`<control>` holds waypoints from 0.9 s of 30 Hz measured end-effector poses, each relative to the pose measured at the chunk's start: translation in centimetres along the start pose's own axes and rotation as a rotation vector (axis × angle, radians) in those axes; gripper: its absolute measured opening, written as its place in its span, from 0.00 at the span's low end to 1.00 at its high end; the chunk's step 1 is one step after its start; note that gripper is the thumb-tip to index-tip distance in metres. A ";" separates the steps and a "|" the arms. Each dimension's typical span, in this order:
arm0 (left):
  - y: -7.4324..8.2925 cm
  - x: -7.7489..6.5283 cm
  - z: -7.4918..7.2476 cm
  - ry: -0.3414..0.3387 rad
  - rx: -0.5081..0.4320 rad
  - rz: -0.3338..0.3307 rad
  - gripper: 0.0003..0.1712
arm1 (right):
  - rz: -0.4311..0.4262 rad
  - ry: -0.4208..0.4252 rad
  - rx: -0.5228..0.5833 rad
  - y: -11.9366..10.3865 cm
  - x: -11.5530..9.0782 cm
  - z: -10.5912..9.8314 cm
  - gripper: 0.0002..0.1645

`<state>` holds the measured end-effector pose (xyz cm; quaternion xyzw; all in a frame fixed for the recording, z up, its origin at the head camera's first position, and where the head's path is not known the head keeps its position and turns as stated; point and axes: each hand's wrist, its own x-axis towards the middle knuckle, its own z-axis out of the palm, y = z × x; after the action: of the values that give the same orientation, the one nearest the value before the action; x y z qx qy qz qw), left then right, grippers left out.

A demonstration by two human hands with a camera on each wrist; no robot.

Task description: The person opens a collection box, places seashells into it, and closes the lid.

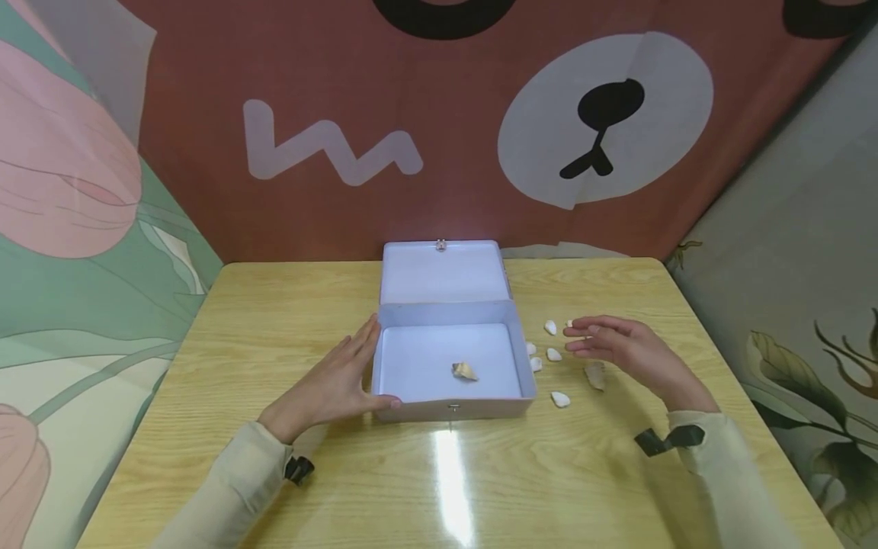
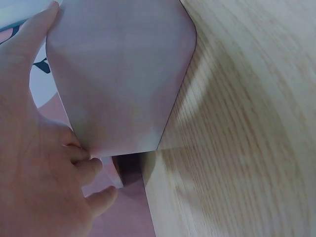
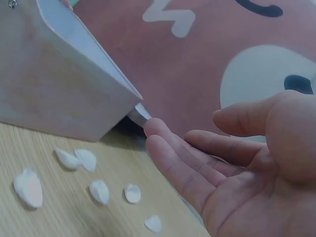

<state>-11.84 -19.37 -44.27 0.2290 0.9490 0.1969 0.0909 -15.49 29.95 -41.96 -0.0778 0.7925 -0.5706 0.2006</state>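
**One shell in the box, more beside it**

The work in hand appears to be moving shells between box and surface. A cream-and-tan pointed shell [image 1: 464,371] lies inside the open, pale rectangular box [image 1: 418,412] (perhaps tin, going by its smooth sheen). The left hand [image 1: 336,381] touches the box's left side, fingers spread wide. The right hand [image 1: 631,351] hovers with fingers loosely extended, thumb apart, palm bare. Small white curved shells [image 1: 560,399] and a larger tan ridged shell [image 1: 595,375] lie on the yellowish wood-grain surface [image 1: 343,488]. Judging by their rounded shapes, the next pick calls for a light fingertip pinch.
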 end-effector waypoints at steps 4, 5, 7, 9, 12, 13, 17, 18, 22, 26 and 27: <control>0.1 0.1 0.0 0.001 0.001 -0.002 0.79 | 0.011 0.023 -0.003 0.6 -0.4 -0.5 0.36; 0.1 0.1 0.0 0.001 0.001 -0.002 0.79 | 0.014 0.028 -0.002 0.8 -0.5 -0.6 0.36; 0.1 0.1 0.0 0.001 0.001 -0.002 0.79 | 0.020 0.033 0.004 1.2 -0.6 -0.9 0.37; 0.1 0.1 0.0 0.001 0.004 -0.002 0.79 | 0.017 0.031 0.017 1.7 -0.8 -1.1 0.38; 0.1 0.1 0.1 0.001 0.006 -0.002 0.79 | -0.003 0.029 0.052 2.5 -1.1 -1.5 0.37; 0.1 0.1 0.1 0.000 0.007 -0.001 0.79 | -0.012 0.028 0.063 2.7 -1.2 -1.6 0.36; 0.1 0.1 0.1 0.001 0.004 -0.002 0.79 | -0.030 0.038 0.092 3.7 -1.8 -2.1 0.31; 0.1 0.1 0.1 0.005 0.003 0.000 0.79 | -0.027 0.042 0.091 4.0 -1.9 -2.2 0.30; 0.1 0.1 0.1 0.013 0.002 0.003 0.79 | 0.025 0.069 0.061 4.8 -2.4 -2.6 0.33; 0.1 0.0 0.1 0.009 -0.007 -0.004 0.79 | 0.101 0.108 0.027 5.7 -2.6 -2.7 0.34; 0.1 0.0 0.1 0.008 -0.010 -0.004 0.79 | 0.109 0.112 0.016 5.9 -2.6 -2.7 0.34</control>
<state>-11.79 -19.26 -44.28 0.2260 0.9488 0.2023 0.0884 -13.63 35.25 -46.18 -0.0009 0.8011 -0.5686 0.1872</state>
